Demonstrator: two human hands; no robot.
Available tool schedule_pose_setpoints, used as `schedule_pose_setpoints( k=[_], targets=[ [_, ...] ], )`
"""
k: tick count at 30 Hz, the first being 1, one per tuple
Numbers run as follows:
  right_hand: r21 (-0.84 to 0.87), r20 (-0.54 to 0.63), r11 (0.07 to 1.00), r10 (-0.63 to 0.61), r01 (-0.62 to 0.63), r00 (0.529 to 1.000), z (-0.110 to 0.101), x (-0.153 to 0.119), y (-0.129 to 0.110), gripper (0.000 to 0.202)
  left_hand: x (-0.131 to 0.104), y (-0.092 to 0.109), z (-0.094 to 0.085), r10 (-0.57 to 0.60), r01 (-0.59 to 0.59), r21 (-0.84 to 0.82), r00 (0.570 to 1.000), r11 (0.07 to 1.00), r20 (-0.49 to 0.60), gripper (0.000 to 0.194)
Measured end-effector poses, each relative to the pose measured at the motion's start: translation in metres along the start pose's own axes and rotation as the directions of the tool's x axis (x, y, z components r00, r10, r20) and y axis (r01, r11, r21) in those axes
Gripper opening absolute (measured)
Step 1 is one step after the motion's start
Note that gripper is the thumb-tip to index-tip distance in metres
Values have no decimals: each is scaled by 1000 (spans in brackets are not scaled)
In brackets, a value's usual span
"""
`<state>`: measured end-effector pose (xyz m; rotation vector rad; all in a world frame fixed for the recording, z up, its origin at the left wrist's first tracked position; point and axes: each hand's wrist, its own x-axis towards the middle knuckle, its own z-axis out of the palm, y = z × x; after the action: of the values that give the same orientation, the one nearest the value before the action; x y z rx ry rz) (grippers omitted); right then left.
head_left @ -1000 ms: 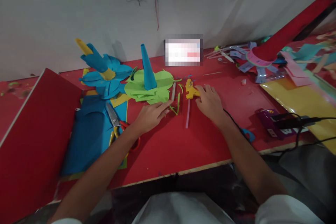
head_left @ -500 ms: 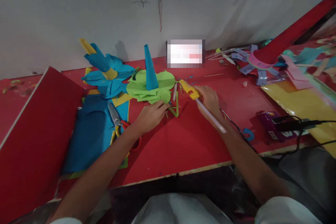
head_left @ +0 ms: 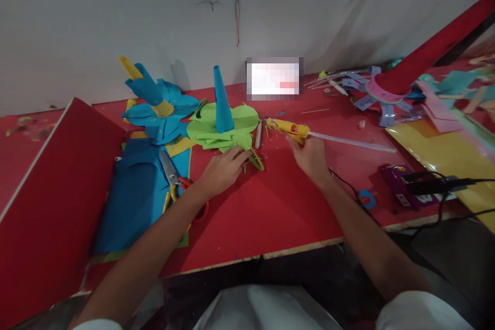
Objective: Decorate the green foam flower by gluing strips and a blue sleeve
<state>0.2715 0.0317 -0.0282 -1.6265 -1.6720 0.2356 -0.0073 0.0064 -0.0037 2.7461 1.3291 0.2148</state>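
Note:
A hot glue gun (head_left: pixel 286 126), yellow, is in my right hand (head_left: pixel 312 159), whose fingers wrap round its handle. Its nozzle points left at the edge of a green paper flower (head_left: pixel 243 119), and a long clear glue stick (head_left: pixel 351 141) juts from its back end. My left hand (head_left: pixel 224 169) is closed at the flower's front edge, its fingertips pressed together on the green paper; the exact grip is partly hidden. From the flower's middle rises a blue paper cone (head_left: pixel 223 100). A curved green paper strip (head_left: pixel 258 162) lies beside my left fingertips.
Scissors (head_left: pixel 172 178) lie on blue paper sheets (head_left: pixel 131 201) to the left. Behind them stands a blue paper flower (head_left: pixel 154 108). A red board (head_left: pixel 58 201) leans at far left. A purple box (head_left: pixel 402 185) with black cables, yellow sheets (head_left: pixel 436 165) and a red cone (head_left: pixel 433 46) occupy the right.
My right hand has turned the glue gun, so its glue stick swings from pointing down-right to nearly level rightward. My left hand stays at the green flower; the green strip beside it now curves.

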Motion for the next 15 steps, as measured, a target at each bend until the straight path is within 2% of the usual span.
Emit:
schedule_pose_setpoints(
  k=[3,5,9,15],
  targets=[
    [127,16,983,130,-131,991,-2,-1,-6,34,-1,0,0,23,-23,-9,998,1000,-59,42],
    [229,60,957,167,-177,984,-3,-2,-10,34,-1,0,0,34,-35,-9,996,999,-86,41],
    [323,133,920,186,-220,974,-4,-3,-16,35,-1,0,0,34,-34,8,995,999,-98,42],
    [327,165,917,182,-228,969,-2,-3,-15,35,-2,-1,1,74,-69,72,995,995,-62,50]
  ],
)
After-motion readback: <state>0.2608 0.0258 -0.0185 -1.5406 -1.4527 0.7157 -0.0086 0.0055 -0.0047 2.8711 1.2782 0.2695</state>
